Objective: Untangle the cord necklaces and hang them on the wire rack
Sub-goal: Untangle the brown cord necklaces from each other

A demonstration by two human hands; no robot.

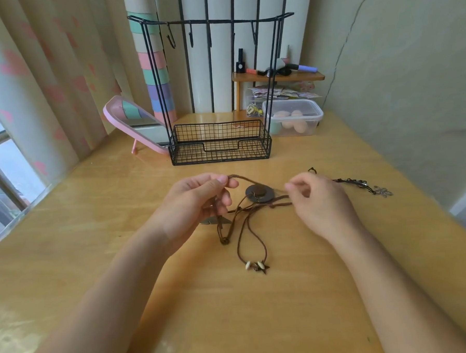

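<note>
Head view, left fingers pinching cord, right fingers' hold unclear, box holding sponges

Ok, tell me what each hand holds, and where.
Left hand pinches the brown cord at a bend, between thumb and fingers. Right hand is blurred near the round pendant; cannot tell.

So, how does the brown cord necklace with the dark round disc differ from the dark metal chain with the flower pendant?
The brown cord necklace is tangled and pinched by the left hand; the dark metal chain lies stretched out alone. The cord carries a round disc, the chain a pale flower. Both are off the wire rack.
</note>
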